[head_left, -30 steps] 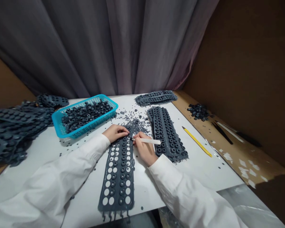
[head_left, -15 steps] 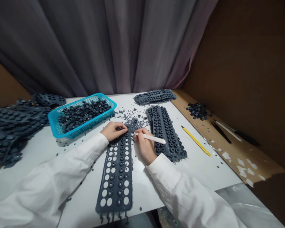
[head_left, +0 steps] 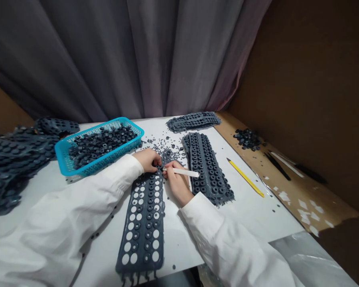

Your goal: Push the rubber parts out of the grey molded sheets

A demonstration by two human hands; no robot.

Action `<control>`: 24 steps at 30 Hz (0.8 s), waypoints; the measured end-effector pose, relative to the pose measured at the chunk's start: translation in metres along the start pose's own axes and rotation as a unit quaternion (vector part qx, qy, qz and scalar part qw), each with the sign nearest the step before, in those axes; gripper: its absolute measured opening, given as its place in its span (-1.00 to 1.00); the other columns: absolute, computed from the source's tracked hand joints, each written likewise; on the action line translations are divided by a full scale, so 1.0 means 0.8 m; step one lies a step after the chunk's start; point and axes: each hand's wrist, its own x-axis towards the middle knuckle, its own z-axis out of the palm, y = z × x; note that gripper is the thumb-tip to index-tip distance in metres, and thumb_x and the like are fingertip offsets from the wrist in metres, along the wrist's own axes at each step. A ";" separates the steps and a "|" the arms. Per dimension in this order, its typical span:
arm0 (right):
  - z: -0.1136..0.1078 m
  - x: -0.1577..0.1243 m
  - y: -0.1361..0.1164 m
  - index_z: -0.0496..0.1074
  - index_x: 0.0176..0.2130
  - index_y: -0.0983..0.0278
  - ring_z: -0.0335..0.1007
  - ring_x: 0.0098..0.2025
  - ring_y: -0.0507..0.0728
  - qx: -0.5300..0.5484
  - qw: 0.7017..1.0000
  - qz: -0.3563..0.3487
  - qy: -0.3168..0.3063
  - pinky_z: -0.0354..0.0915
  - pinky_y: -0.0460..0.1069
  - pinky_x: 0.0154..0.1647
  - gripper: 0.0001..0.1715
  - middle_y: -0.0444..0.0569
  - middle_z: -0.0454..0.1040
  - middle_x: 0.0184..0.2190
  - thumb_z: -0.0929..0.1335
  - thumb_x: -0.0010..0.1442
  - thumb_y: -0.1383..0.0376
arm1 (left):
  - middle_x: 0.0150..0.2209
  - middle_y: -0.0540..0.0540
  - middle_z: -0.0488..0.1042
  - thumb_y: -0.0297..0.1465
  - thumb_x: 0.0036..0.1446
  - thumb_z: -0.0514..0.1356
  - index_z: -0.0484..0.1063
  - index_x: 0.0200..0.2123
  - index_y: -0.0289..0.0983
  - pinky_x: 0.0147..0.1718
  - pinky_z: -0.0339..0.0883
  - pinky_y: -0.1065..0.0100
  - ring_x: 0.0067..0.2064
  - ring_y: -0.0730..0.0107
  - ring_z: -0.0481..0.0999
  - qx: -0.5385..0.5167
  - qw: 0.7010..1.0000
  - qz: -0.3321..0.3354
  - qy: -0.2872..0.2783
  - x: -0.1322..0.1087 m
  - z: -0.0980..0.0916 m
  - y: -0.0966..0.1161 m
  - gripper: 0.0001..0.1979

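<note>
A long dark rubber sheet (head_left: pixel 141 231) of moulded rings and round white-showing holes lies lengthwise before me on the white table top. At its far end, the curled fingers of my left hand (head_left: pixel 149 159) are closed on the sheet; their tips are partly hidden. My right hand (head_left: pixel 178 183) grips a slim white pen-shaped tool (head_left: pixel 187 172), its tip pointing at the sheet's far right edge, close to my left fingers. Just right of this hand rests a stack of similar ringed sheets (head_left: pixel 209 167). Small dark bits (head_left: pixel 167 153) are scattered beyond both hands.
A blue basket (head_left: pixel 61 159) of dark rubber pieces stands at left, beside piled sheets (head_left: pixel 14 163). Another sheet stack (head_left: pixel 194 121) lies at the back. At right are a yellow pencil-like tool (head_left: pixel 245 177), a dark heap (head_left: pixel 247 138), tweezer-like tools (head_left: pixel 279 166) and white scraps (head_left: pixel 303 205).
My left hand has curled its fingers more tightly at the sheet's far end. The sheet and right hand with the white tool appear slightly farther left; the whole view has also shifted slightly.
</note>
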 end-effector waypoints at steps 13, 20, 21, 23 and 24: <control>-0.001 0.000 -0.009 0.37 -0.41 0.23 0.37 -0.41 0.09 -0.033 0.999 0.002 0.001 0.19 -0.06 -0.38 -0.78 -0.12 0.44 -0.53 0.18 0.17 0.33 | -0.31 -0.06 0.53 -0.45 0.03 0.22 0.53 -0.32 -0.21 -0.33 0.26 0.42 -0.28 0.30 0.49 0.100 0.994 0.034 0.000 -0.014 -0.001 0.015 -0.88; 0.003 0.002 -0.020 0.25 -0.56 0.23 0.26 -0.49 0.07 -0.105 0.994 -0.012 0.006 0.08 -0.07 -0.43 -0.76 -0.15 0.33 -0.62 0.18 0.11 0.38 | -0.38 -0.07 0.50 -0.47 0.04 0.19 0.49 -0.45 -0.24 -0.35 0.25 0.41 -0.33 0.34 0.48 0.081 0.996 0.032 0.036 -0.009 0.008 0.013 -0.92; 0.003 0.002 -0.020 0.23 -0.57 0.23 0.25 -0.50 0.06 -0.109 0.994 -0.014 0.005 0.07 -0.07 -0.44 -0.76 -0.15 0.31 -0.63 0.18 0.11 0.39 | -0.38 -0.07 0.50 -0.46 0.04 0.19 0.49 -0.44 -0.24 -0.35 0.25 0.41 -0.34 0.34 0.47 0.070 0.996 0.032 0.045 -0.010 0.011 0.010 -0.92; 0.003 0.003 -0.019 0.22 -0.56 0.23 0.24 -0.51 0.06 -0.108 0.994 -0.020 0.001 0.06 -0.08 -0.46 -0.76 -0.16 0.31 -0.63 0.18 0.11 0.39 | -0.37 -0.05 0.51 -0.44 0.05 0.19 0.49 -0.41 -0.24 -0.35 0.25 0.42 -0.33 0.35 0.47 0.038 0.997 0.028 0.067 -0.014 0.018 0.001 -0.93; 0.002 0.003 -0.018 0.22 -0.56 0.23 0.24 -0.51 0.05 -0.105 0.994 -0.023 -0.003 0.06 -0.08 -0.47 -0.76 -0.15 0.31 -0.62 0.17 0.11 0.39 | -0.37 -0.04 0.52 -0.42 0.07 0.19 0.49 -0.39 -0.24 -0.36 0.25 0.43 -0.34 0.36 0.47 0.020 0.996 0.021 0.082 -0.017 0.022 -0.003 -0.93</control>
